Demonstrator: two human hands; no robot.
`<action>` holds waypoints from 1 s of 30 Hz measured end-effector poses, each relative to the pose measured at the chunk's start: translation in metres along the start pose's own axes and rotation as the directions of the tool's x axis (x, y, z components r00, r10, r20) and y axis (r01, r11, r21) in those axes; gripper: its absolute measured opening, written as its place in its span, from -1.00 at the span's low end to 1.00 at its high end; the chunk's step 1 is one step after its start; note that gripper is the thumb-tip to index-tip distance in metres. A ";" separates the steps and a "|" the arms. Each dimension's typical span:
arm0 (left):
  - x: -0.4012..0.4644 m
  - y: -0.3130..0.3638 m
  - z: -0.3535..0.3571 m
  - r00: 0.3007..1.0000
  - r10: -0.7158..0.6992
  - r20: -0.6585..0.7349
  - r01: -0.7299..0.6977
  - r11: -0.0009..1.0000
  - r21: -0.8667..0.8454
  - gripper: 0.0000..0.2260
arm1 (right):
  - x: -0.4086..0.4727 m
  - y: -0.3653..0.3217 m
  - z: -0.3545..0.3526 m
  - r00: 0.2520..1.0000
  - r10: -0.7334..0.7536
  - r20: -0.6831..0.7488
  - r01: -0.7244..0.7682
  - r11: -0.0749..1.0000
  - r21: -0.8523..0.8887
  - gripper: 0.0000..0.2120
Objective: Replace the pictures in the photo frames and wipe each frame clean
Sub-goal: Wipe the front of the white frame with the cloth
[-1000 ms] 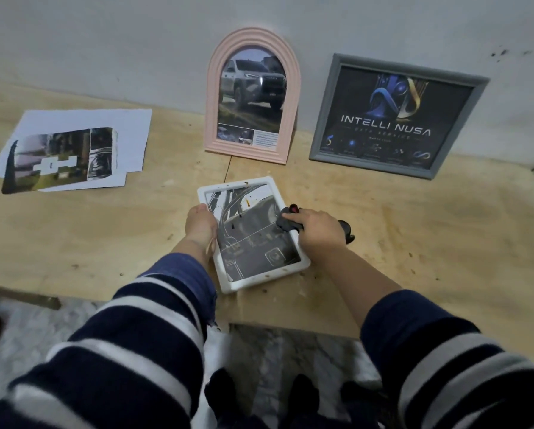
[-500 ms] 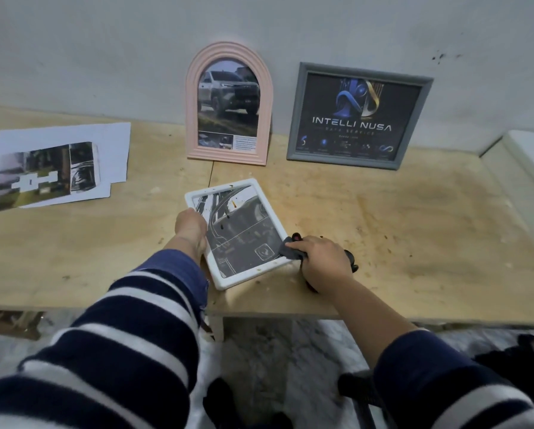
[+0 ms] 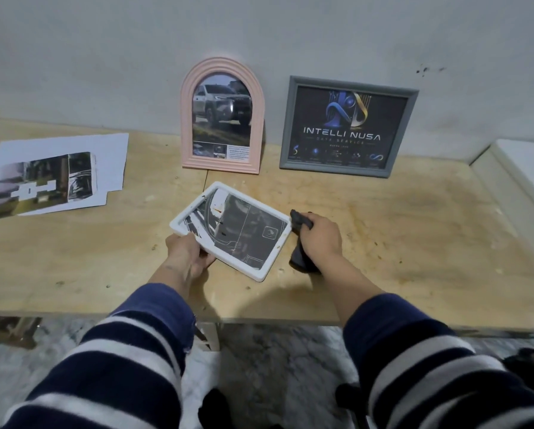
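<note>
- The left hand (image 3: 187, 255) grips the near-left edge of the white frame (image 3: 272, 264), thumb on top of the rim and fingers curled underneath it.
- That frame is tilted, its left end lifted off the table (image 3: 414, 243) and its near-right corner down by the wood; a dark line-drawn picture shows in its window.
- The right hand (image 3: 320, 239) is clenched around a dark cloth (image 3: 299, 222), which bunches out above the knuckles and again below the palm.
- The cloth's upper end is just beside the frame's right corner; whether it touches the rim cannot be told.
- The pink arched frame (image 3: 222, 167) stands upright against the wall (image 3: 259, 32), holding a picture of a car.
- Just to its right, the grey frame (image 3: 286, 125) leans on the same wall with a dark poster reading "INTELLI NUSA".
- Loose paper sheets (image 3: 105, 150) lie flat on the far left of the table, well apart from the hands, with a printed photo on top.
- Bare wood stretches to the right of the right hand as far as a white ledge (image 3: 507, 187) at the table's right edge.
- The table's front edge runs just below both wrists, with marbled floor (image 3: 275, 366) beneath.
</note>
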State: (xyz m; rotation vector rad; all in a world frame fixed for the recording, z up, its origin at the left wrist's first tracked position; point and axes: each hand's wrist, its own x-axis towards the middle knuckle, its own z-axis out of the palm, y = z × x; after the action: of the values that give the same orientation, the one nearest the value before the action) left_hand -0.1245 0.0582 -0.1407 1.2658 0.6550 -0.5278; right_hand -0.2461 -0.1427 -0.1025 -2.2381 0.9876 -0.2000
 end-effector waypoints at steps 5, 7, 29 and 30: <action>-0.014 -0.006 0.001 0.998 0.055 0.022 -0.053 0.996 -0.078 -0.72 | 0.006 -0.002 0.025 0.992 -0.100 0.076 0.120 0.931 -0.344 -0.42; -0.015 -0.008 0.003 0.998 0.054 0.016 -0.052 0.994 -0.093 -0.73 | 0.001 0.003 0.029 0.983 -0.150 0.104 0.182 0.863 -0.472 -0.37; -0.009 -0.007 0.005 0.999 0.048 -0.009 -0.048 0.999 -0.020 -0.73 | -0.100 0.029 0.053 0.813 -0.581 0.031 0.570 0.785 -0.245 -0.55; -0.008 -0.004 0.004 0.999 0.037 0.007 -0.037 0.999 0.000 -0.72 | -0.100 0.029 0.048 0.799 -0.597 0.071 0.600 0.788 -0.135 -0.55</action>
State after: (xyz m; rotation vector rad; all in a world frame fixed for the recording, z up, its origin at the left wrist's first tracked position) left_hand -0.1322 0.0528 -0.1377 1.2731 0.6243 -0.5018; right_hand -0.3149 -0.0619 -0.1456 -2.6302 0.2419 -0.3839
